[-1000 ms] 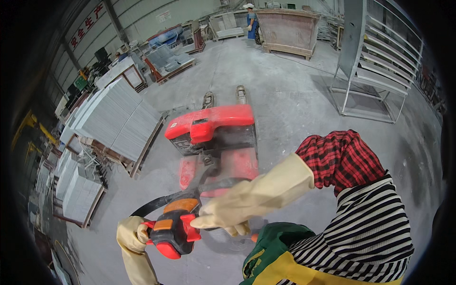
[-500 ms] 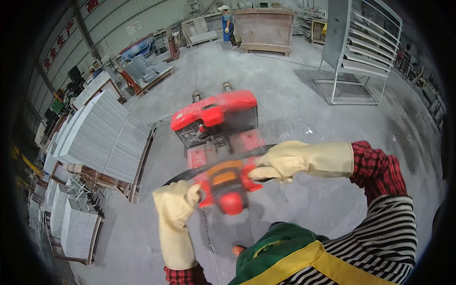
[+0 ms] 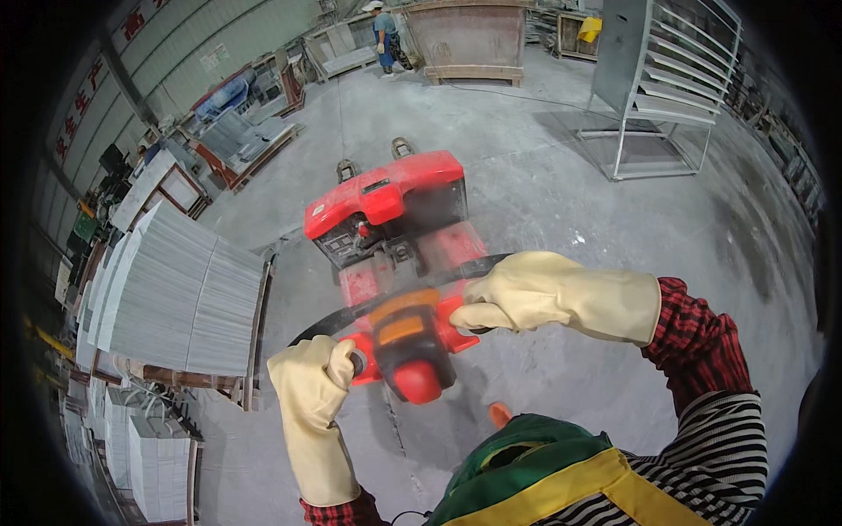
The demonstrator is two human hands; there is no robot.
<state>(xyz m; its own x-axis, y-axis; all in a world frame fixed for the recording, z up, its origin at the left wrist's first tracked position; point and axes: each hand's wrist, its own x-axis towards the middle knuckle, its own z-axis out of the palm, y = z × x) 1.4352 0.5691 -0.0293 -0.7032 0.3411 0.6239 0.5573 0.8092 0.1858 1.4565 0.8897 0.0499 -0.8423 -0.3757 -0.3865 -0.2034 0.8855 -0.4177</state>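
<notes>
A red and black powered pallet truck (image 3: 386,197) stands in front of me, its control handle (image 3: 403,337) pointing back toward my body. Both my hands wear long cream rubber gloves. My left hand (image 3: 316,373) is closed round the handle's left grip, with the dark grip end showing beside the thumb. On the right side, my right hand (image 3: 517,294) wraps the other grip, its fingers curled under. A black curved guard bar (image 3: 351,316) runs across the handle. Two fork tips (image 3: 402,147) show beyond the truck's body with no load visible on them.
Stacked pale slabs (image 3: 175,294) on a wooden pallet stand close on the left, with another slab stack (image 3: 162,469) nearer. A metal rack (image 3: 662,88) is at the far right. One person (image 3: 383,39) stands at the back beside a large wooden-framed bin (image 3: 469,39).
The truck sits slightly farther left in view, and the near slab stacks have shifted. An orange shoe tip shows farther right and forward. Both hands keep their hold; the distant person has turned.
</notes>
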